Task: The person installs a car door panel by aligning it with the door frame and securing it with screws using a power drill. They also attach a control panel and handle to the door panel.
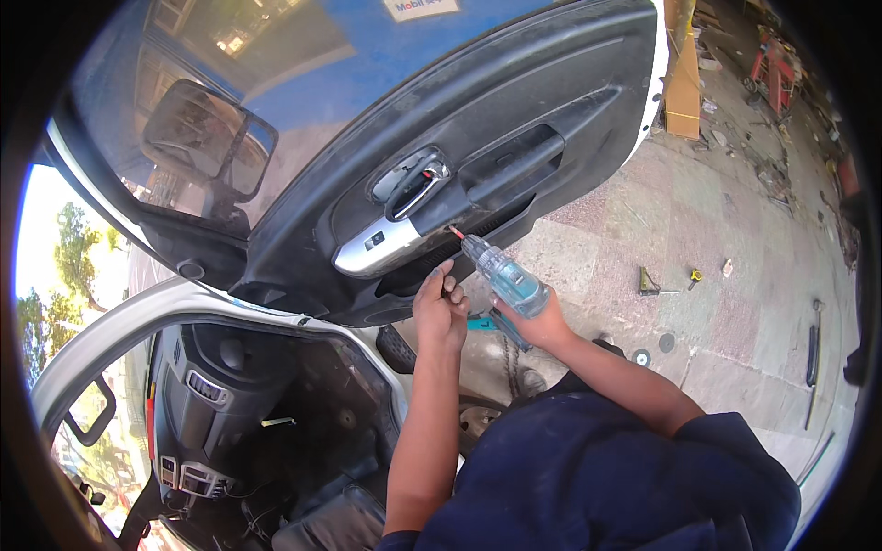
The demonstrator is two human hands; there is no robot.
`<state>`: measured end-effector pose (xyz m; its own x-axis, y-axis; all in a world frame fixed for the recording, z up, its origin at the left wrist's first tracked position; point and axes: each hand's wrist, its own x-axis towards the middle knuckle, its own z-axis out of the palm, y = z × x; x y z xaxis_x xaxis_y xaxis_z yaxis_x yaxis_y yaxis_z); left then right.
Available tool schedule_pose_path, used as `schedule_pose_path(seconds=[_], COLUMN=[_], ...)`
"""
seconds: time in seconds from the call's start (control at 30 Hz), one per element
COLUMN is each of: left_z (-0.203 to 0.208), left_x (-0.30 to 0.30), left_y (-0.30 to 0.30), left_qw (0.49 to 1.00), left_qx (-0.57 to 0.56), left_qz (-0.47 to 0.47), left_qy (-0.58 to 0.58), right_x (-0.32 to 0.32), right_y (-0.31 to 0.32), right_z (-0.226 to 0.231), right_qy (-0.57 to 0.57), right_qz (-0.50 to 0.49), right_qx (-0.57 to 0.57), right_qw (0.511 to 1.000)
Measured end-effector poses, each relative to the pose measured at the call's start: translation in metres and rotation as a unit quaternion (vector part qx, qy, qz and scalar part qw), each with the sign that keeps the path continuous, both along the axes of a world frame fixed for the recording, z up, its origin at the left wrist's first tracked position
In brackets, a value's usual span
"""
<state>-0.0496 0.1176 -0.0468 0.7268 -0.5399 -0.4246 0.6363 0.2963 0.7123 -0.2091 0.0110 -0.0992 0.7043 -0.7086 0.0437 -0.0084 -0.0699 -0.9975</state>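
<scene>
My right hand (542, 321) is wrapped round the grip of a teal cordless drill (508, 280). The red-tipped bit (457, 232) points up and left, its end at the lower edge of the armrest on a black car door panel (386, 207). Whether the bit sits in a screw cannot be made out. Just left of the drill, my left hand (441, 303) is raised near the door pocket with its fingers curled and pinched together; anything between them is too small to make out. Above the hands are the silver switch plate (377, 243) and the inner door handle (418, 193).
The open door leads left to the dark car cabin (285, 413). On the paved floor at right lie a yellow tape measure (695, 275), a small dark tool (650, 281), a round disc (640, 357) and a long-handled tool (813, 354). Cardboard (683, 87) stands beyond the door's edge.
</scene>
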Motion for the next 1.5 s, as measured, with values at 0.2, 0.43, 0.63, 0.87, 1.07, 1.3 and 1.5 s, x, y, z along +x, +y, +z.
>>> schedule_pose_path(seconds=[0.2, 0.43, 0.63, 0.87, 1.07, 1.3, 1.5], left_z=[0.023, 0.034, 0.029, 0.025, 0.028, 0.024, 0.019], left_x=[0.004, 0.008, 0.015, 0.018, 0.017, 0.022, 0.027], left_y=[-0.021, -0.038, -0.037, -0.035, -0.036, -0.035, -0.036], left_qw=[0.996, 0.992, 0.991, 0.989, 0.987, 0.987, 0.986], left_qx=[0.024, 0.015, 0.014, 0.018, 0.018, 0.02, 0.03], left_qz=[-0.071, -0.095, -0.104, -0.111, -0.114, -0.111, -0.103], left_qy=[-0.052, -0.082, -0.088, -0.097, -0.109, -0.115, -0.13], right_x=[0.006, 0.007, 0.009, 0.013, 0.012, 0.017, 0.04], right_y=[0.009, 0.019, 0.02, 0.026, 0.029, 0.035, 0.069], right_z=[0.009, 0.008, 0.007, -0.004, 0.007, 0.005, -0.002], right_qy=[0.041, -0.009, 0.011, -0.003, -0.014, -0.031, -0.106], right_qz=[-0.018, -0.02, -0.011, -0.02, -0.005, -0.022, -0.072], right_qx=[0.005, 0.03, 0.019, -0.013, 0.061, -0.013, 0.021], right_qw=[0.999, 0.999, 1.0, 1.0, 0.998, 0.999, 0.992])
